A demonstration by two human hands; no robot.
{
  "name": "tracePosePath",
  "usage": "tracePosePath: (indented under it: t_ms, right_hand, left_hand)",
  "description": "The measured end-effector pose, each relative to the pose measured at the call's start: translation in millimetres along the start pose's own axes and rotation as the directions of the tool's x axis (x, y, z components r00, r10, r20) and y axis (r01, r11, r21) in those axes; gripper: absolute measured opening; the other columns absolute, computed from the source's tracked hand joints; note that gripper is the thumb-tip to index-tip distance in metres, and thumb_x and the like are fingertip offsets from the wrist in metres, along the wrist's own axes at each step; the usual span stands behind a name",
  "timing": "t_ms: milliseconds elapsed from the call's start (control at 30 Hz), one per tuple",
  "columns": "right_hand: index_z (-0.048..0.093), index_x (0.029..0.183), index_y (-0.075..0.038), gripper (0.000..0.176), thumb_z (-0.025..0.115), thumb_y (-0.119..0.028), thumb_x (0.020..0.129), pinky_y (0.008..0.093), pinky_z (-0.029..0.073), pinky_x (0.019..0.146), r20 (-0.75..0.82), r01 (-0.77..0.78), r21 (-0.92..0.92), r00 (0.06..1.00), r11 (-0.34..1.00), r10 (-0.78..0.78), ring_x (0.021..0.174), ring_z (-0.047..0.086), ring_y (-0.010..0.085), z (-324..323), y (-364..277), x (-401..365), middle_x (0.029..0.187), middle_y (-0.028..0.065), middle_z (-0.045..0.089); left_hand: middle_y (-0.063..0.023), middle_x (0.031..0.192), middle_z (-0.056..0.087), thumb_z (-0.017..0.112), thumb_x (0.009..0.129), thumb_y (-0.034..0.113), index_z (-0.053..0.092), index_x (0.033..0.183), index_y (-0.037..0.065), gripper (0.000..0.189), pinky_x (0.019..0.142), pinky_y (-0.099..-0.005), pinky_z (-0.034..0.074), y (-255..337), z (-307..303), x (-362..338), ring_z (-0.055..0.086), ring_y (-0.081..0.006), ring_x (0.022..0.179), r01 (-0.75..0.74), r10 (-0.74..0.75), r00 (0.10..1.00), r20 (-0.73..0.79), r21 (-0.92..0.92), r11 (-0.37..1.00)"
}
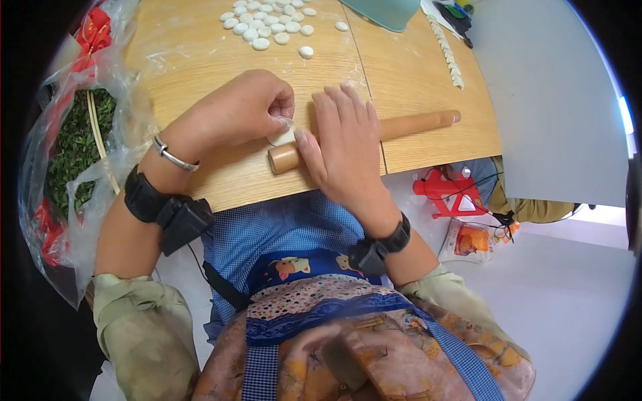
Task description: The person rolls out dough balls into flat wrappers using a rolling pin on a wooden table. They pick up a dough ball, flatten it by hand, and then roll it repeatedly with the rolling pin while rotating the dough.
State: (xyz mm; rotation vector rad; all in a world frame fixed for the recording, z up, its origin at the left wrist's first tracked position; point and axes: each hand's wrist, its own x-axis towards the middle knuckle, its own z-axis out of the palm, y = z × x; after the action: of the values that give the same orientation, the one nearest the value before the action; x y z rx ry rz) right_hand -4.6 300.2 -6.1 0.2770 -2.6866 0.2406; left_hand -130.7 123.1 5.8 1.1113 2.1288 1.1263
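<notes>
My left hand [251, 107] is closed, with its fingers curled and the thumb side pinching the edge of a small flat dough disc [282, 138]. Part of that disc is hidden by the hand and the pin. A wooden rolling pin [420, 125] lies slantwise near the table's front edge, its near end beside the disc. Across the pin rests my right hand [348, 144], palm down, fingers stretched forward and dusted with flour. Farther back on the table sits a cluster of round dough pieces [261, 44], several of them, with a couple lying apart.
To the left, a clear plastic bag [100, 154] holds chopped greens [77, 154]. A teal bowl [384, 13] stands at the back, and a row of small dough pieces [445, 52] lines the wooden table [200, 167] on the right. Below is a red object [455, 194].
</notes>
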Motion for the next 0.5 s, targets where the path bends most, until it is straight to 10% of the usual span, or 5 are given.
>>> tracePosePath:
  t_ms: [200, 500]
  right_hand:
    - [0.055, 0.137, 0.006, 0.059, 0.057, -0.039, 0.098, 0.0619, 0.027, 0.116, 0.185, 0.013, -0.036, 0.983, 0.999, -0.006, 0.141, 0.045, 0.0416, -29, -1, -38, 0.146, 0.026, 0.052]
    - [0.056, 0.137, 0.007, 0.053, 0.053, -0.031, 0.1, 0.0601, 0.034, 0.114, 0.045, 0.014, -0.041, 0.999, 0.999, -0.012, 0.14, 0.047, 0.0414, 11, 16, 25, 0.145, 0.0257, 0.055]
  left_hand:
    - [-0.0046, 0.069, 0.062, 0.068, 0.085, 0.006, 0.067, 0.088, -0.003, 0.009, 0.065, -0.0284, 0.048, -1, 1, -1, 0.057, -0.0111, 0.067, -0.021, 0.017, 0.999, -0.044, -0.091, 0.996]
    - [-0.0096, 0.065, 0.056, 0.064, 0.095, 0.018, 0.064, 0.086, -0.006, 0.026, 0.059, -0.0334, 0.043, -5, -2, 3, 0.05, -0.0138, 0.063, -0.03, 0.03, 0.997, -0.066, -0.01, 0.999]
